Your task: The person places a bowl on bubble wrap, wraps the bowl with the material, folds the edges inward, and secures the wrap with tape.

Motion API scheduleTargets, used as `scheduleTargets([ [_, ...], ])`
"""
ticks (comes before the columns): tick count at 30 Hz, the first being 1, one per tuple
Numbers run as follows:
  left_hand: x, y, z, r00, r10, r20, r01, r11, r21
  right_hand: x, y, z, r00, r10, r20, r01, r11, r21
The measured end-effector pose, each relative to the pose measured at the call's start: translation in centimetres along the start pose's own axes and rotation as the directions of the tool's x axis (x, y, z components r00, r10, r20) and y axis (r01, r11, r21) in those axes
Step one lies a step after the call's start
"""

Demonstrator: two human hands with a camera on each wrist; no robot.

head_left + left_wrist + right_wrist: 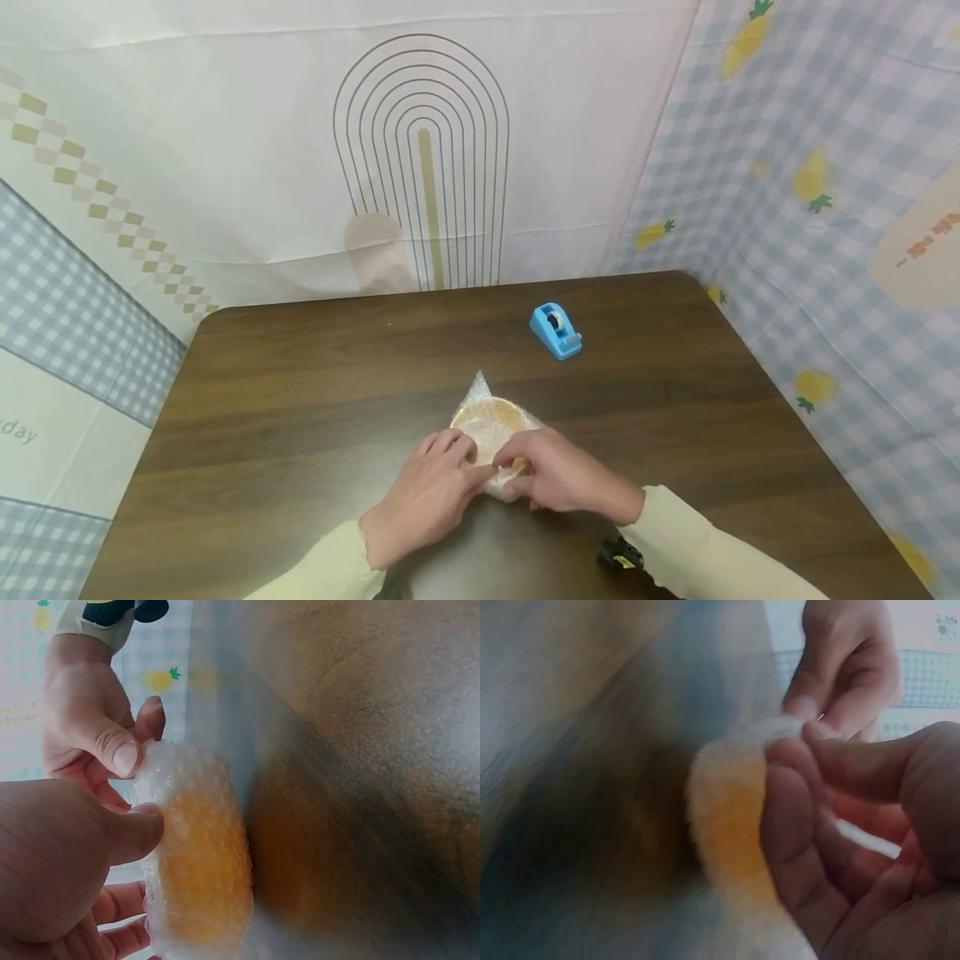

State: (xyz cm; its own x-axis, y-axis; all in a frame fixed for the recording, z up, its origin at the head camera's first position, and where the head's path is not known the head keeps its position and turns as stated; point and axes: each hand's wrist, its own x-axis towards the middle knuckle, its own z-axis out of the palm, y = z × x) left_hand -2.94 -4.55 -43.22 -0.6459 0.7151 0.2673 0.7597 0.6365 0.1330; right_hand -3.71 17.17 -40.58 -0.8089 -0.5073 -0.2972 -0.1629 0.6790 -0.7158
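A round, yellow-orange item [512,413] lies near the middle of the table, covered by clear bubble wrap [478,390]. Its exact kind is hidden under the wrap. My left hand [438,487] holds the near left side of the bundle, the thumb against the wrap and the other fingers curled over it. From the right, my right hand [558,471] pinches the wrap's near edge between thumb and fingers, close to the left thumb. In the left wrist view the orange side [202,870] shows through the bubbles; the right wrist view is blurred.
Beyond the bundle, a light blue tape dispenser [556,331] with a roll in it stands on the dark wooden table [315,375]. Patterned cloths [262,150] hang behind and beside the table. A small black device [621,553] shows beside the right sleeve.
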Motion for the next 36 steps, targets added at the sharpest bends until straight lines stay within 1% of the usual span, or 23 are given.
scheduleTargets([
  [2, 0.0, 0.1, 0.0, 1.0, -0.001, 0.006, 0.001, 1.0, 0.004, -0.1, 0.6, 0.0, 0.998, -0.064, -0.017, 0.064, 0.997, -0.034],
  [4, 0.1, 0.1, 0.0, 1.0, 0.002, 0.005, -0.002, 1.0, 0.012, -0.1, 1.0, 0.0, 0.989, -0.138, -0.046, 0.133, 0.986, -0.099],
  [7, 0.1, 0.0, 0.0, 1.0, 0.012, -0.003, -0.012, 0.999, 0.049, 0.1, 1.5, 0.2, 0.965, -0.251, -0.08, 0.228, 0.948, -0.221],
  [10, 0.2, -0.2, 0.0, 1.0, 0.03, -0.011, -0.029, 0.996, 0.089, 0.2, 1.8, 0.4, 0.94, -0.329, -0.093, 0.285, 0.904, -0.32],
  [12, 0.2, -0.4, 0.0, 0.999, 0.034, -0.014, -0.033, 0.995, 0.096, 0.3, 2.0, 0.6, 0.92, -0.378, -0.103, 0.317, 0.873, -0.37],
  [16, 0.2, -0.5, 0.1, 0.999, 0.042, -0.017, -0.04, 0.994, 0.1, 0.5, 2.3, 1.0, 0.861, -0.488, -0.146, 0.376, 0.802, -0.464],
  [17, 0.2, -0.5, 0.1, 0.999, 0.043, -0.017, -0.041, 0.994, 0.103, 0.6, 2.4, 1.0, 0.851, -0.503, -0.152, 0.382, 0.79, -0.48],
  [18, 0.2, -0.6, 0.1, 0.999, 0.043, -0.016, -0.041, 0.993, 0.109, 0.6, 2.4, 1.1, 0.851, -0.503, -0.152, 0.379, 0.787, -0.488],
  [19, 0.1, -0.6, 0.2, 0.999, 0.042, -0.013, -0.041, 0.993, 0.114, 0.7, 2.4, 1.2, 0.857, -0.493, -0.149, 0.369, 0.79, -0.49],
  [20, 0.1, -0.6, 0.2, 0.999, 0.043, -0.012, -0.042, 0.992, 0.121, 0.6, 2.3, 1.2, 0.868, -0.474, -0.146, 0.354, 0.798, -0.487],
  [23, 0.1, -0.6, 0.2, 0.999, 0.043, -0.01, -0.041, 0.992, 0.121, 0.3, 2.0, 1.0, 0.918, -0.375, -0.128, 0.278, 0.839, -0.467],
  [24, 0.1, -0.6, 0.2, 0.999, 0.039, -0.011, -0.038, 0.993, 0.113, 0.2, 2.0, 0.9, 0.928, -0.351, -0.126, 0.256, 0.846, -0.468],
  [25, 0.1, -0.6, 0.1, 0.999, 0.036, -0.013, -0.034, 0.994, 0.102, 0.1, 1.9, 0.8, 0.933, -0.335, -0.129, 0.24, 0.848, -0.472],
  [27, 0.0, -0.6, -0.1, 0.999, 0.026, -0.02, -0.025, 0.997, 0.072, -0.1, 1.7, 0.7, 0.938, -0.317, -0.138, 0.215, 0.848, -0.485],
  [30, 0.1, -0.7, -0.2, 1.0, 0.007, -0.028, -0.006, 0.999, 0.033, -0.2, 1.7, 0.6, 0.933, -0.322, -0.162, 0.201, 0.837, -0.509],
  [33, 0.1, -0.7, -0.3, 1.0, -0.004, -0.028, 0.005, 1.0, 0.017, -0.3, 1.7, 0.5, 0.93, -0.325, -0.173, 0.196, 0.836, -0.513],
  [36, 0.0, -0.7, -0.2, 1.0, -0.006, -0.028, 0.007, 1.0, 0.014, -0.4, 1.8, 0.3, 0.93, -0.32, -0.182, 0.189, 0.84, -0.508],
])
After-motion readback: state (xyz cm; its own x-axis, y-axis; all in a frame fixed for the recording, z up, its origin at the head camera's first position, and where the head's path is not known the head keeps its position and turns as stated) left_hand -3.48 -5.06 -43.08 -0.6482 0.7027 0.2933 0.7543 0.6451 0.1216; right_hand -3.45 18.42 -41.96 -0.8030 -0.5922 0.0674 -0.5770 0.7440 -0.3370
